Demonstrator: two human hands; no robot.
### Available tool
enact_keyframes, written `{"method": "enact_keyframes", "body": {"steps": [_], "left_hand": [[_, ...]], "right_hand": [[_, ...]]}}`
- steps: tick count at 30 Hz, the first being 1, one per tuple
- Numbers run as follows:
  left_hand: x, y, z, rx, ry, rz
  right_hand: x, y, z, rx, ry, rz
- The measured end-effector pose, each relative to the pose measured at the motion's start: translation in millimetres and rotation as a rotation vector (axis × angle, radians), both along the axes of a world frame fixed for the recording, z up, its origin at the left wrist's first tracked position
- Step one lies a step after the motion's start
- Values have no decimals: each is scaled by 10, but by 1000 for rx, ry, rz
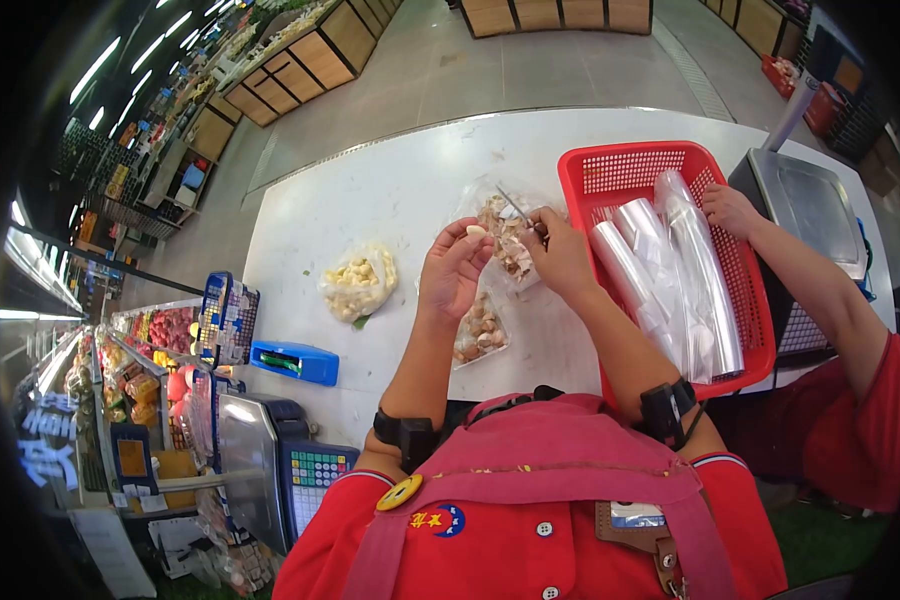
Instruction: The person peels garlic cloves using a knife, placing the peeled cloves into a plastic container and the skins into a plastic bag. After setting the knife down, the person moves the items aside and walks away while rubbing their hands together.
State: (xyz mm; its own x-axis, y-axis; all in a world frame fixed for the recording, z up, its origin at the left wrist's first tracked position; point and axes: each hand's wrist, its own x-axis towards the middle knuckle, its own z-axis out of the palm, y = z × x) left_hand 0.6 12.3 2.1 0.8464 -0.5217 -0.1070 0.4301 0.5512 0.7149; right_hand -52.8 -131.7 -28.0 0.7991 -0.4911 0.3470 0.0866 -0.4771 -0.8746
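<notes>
My left hand (pixel 452 272) pinches a pale garlic clove (pixel 477 232) between thumb and fingertips. Close to its right, my right hand (pixel 564 262) is closed around a small knife (pixel 513 203), whose blade points up and left; its handle is mostly hidden by the fingers. Beneath and beyond both hands lies a clear bag of garlic skins (pixel 495 213). Nearer my body, a bag of unpeeled garlic cloves (pixel 481 332) sits partly behind my left wrist. Over to the left, a clear plastic bag of peeled garlic (pixel 358 284) rests on the white table (pixel 300 235).
A red basket (pixel 642 153) of plastic bag rolls (pixel 705 285) stands at right, with a co-worker's hand (pixel 732 211) at its rim. Beyond it is a metal-topped scale (pixel 805 200). A blue box (pixel 295 362) and another scale (pixel 250 450) are at left.
</notes>
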Motion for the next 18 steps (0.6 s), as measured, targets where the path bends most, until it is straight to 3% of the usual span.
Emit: {"method": "enact_keyframes", "body": {"steps": [2, 5, 7, 8, 10, 13, 18], "left_hand": [[10, -32, -1, 17, -31, 11], [30, -42, -31, 53, -72, 29], [35, -35, -16, -25, 15, -70], [50, -24, -49, -21, 10, -66], [62, -13, -119, -239, 37, -278], [8, -32, -114, -259, 127, -247], [-60, -76, -37, -242, 204, -143]], "right_hand": [[-10, -1, 17, -6, -102, 12], [-65, -1, 52, 133, -8, 136], [-108, -6, 172, 140, 194, 62], [-100, -2, 167, 144, 190, 68], [-84, -3, 161, 177, 146, 29], [-23, 22, 73, 205, -89, 32], [-52, -21, 70, 238, 3, 92]]}}
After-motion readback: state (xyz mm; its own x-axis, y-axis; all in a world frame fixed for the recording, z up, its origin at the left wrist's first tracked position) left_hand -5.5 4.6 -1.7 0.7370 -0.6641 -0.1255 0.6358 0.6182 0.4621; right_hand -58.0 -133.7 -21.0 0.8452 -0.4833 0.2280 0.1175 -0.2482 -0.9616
